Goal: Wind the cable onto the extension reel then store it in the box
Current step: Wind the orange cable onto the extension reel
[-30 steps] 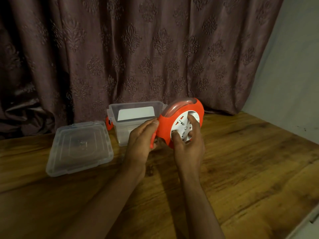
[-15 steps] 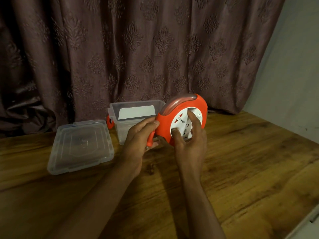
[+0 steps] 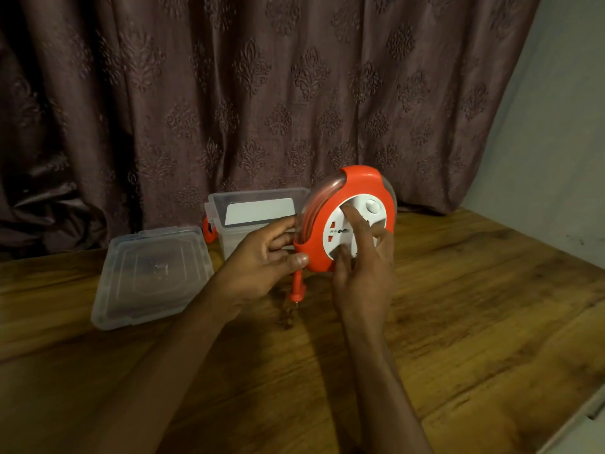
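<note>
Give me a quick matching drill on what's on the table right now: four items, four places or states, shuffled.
Items:
1. round orange extension reel
2. clear plastic lid
3. clear plastic box
4. orange plug

States:
A. hanging below the reel
B. lying flat on the wooden table, left of the box
C. held up by the left hand and right hand
D. standing open by the curtain

Pairs: 1-C, 2-B, 3-D, 4-A

No legible text. Extension reel (image 3: 347,224) white face shows small marks, too blurred to read; box (image 3: 258,211) label blank.
</note>
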